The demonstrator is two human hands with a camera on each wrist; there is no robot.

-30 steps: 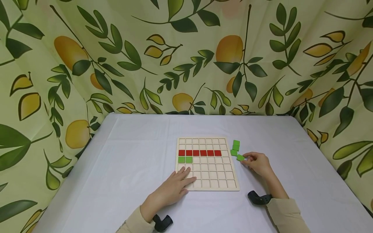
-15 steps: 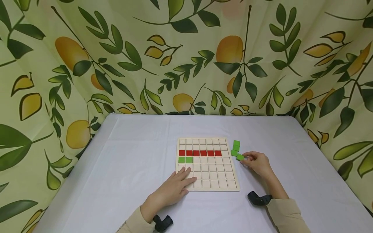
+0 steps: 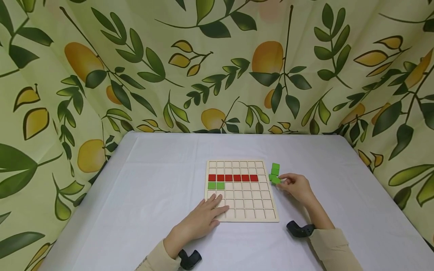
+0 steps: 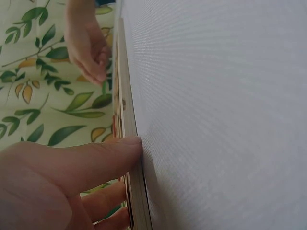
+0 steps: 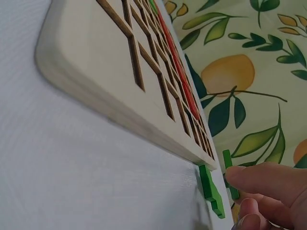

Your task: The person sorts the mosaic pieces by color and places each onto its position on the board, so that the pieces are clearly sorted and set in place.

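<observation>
- Beside the right edge of the board [image 3: 249,214], the right hand [image 3: 296,187] pinches one green tile [image 3: 276,181] between thumb and fingers.
- Taking up that tile looks like the step in hand; it overlaps its neighbours in the head view (whether they touch, I cannot tell).
- Next, I judge, comes a clean lift, so the other loose green tiles [image 3: 275,169] are not knocked; any carry leftward must clear the board's right edge.
- On the board, a row of red tiles [image 3: 237,178] starts at the left edge; just nearer, two placed green tiles [image 3: 220,186] sit at that same end, with unfilled cells to their right.
- At the near left corner, the left hand [image 3: 200,217] rests on the board, fingers spread, gripping nothing.
- Room to move: cloth runs from the loose tiles to the right edge of the desk [image 3: 162,169], and the far edge is well apart.
</observation>
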